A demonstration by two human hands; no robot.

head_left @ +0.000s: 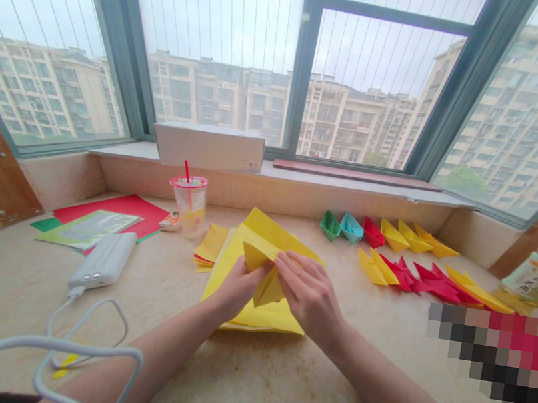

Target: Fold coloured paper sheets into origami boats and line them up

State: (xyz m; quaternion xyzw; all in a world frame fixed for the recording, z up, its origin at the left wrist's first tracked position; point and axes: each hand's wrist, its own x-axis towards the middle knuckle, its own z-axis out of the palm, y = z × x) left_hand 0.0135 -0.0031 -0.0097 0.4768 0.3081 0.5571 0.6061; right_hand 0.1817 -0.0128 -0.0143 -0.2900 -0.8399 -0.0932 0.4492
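1. Left hand (pixel 237 286) pinches paper (pixel 269 290), clock centre, over yellow sheet (pixel 256 319).
2. Right hand (pixel 310 292) grips its 1 o'clock edge.
3. Best guess: left steadies, right creases firmly, edges aligned.

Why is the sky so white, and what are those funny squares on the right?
In the head view, bright daylight probably washes out the sky, and the buildings look hazy; in the head view, blocky squares hide whatever is at lower right; in the head view, the left window post leans, perhaps from a wide lens.
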